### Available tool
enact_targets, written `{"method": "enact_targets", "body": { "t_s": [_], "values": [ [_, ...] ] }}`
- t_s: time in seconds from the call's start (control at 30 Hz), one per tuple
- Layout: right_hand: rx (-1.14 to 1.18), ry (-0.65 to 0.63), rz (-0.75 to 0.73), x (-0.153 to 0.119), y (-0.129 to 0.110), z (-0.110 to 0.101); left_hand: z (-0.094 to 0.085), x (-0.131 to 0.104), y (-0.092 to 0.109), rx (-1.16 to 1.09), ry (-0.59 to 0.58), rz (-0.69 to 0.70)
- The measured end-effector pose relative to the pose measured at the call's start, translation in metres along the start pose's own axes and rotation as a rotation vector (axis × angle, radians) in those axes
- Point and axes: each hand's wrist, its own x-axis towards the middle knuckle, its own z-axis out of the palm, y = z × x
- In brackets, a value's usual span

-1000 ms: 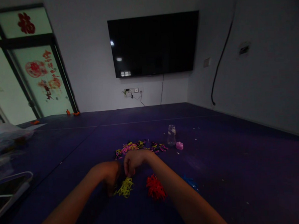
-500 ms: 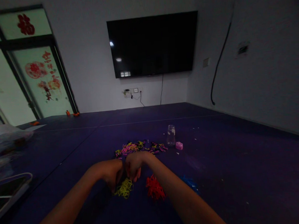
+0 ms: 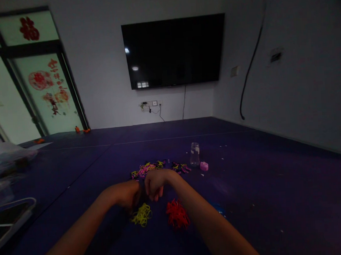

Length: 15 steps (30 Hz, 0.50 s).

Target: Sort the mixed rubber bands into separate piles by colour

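A small pile of yellow rubber bands (image 3: 141, 215) lies on the dark purple surface. My left hand (image 3: 129, 195) is bent down at the pile's left rear edge, its fingers curled together in shadow; what they hold, if anything, is hidden. Close beside it, my right hand (image 3: 156, 185) has its fingers folded inward just behind the yellow pile, and their contents do not show. A heap of red rubber bands (image 3: 177, 214) sits left of my right forearm, which partly covers some blue bands (image 3: 218, 208). Beyond my hands spreads a mixed pile of pink, yellow and black bands (image 3: 147, 168).
A clear bottle (image 3: 194, 155) stands uncapped behind the right hand, with a pink cap (image 3: 204, 166) beside it. More mixed bands (image 3: 181, 167) lie near the bottle. At left are a device with a white cable (image 3: 12, 216) and plastic bags (image 3: 6, 155).
My right hand has lifted slightly up and away from the yellow rubber bands. The right forearm has shifted a little, covering more of the blue bands. My left hand stays nearly in place.
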Motion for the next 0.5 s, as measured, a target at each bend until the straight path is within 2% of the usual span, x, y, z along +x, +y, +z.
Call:
{"method": "enact_targets", "body": {
  "t_s": [0.07, 0.13, 0.2, 0.27, 0.4, 0.5],
  "values": [
    [-0.047, 0.17, -0.002, -0.003, 0.001, -0.006, -0.008, 0.003, -0.012, -0.054, 0.164, 0.03],
    [-0.121, 0.349, 0.016, -0.006, 0.002, -0.01, -0.013, 0.01, -0.024, -0.078, 0.394, -0.007],
    [-0.207, 0.502, 0.039, -0.008, 0.003, -0.014, -0.013, 0.02, -0.038, -0.041, 0.622, -0.078],
    [-0.284, 0.651, 0.079, -0.01, 0.004, -0.016, -0.007, 0.032, -0.051, -0.035, 0.759, -0.092],
    [-0.345, 0.872, 0.166, -0.01, 0.008, -0.019, 0.011, 0.051, -0.071, -0.046, 0.836, -0.084],
    [-0.325, 0.935, 0.193, -0.009, 0.011, -0.02, 0.018, 0.055, -0.075, -0.022, 0.785, 0.007]
  ]
}}
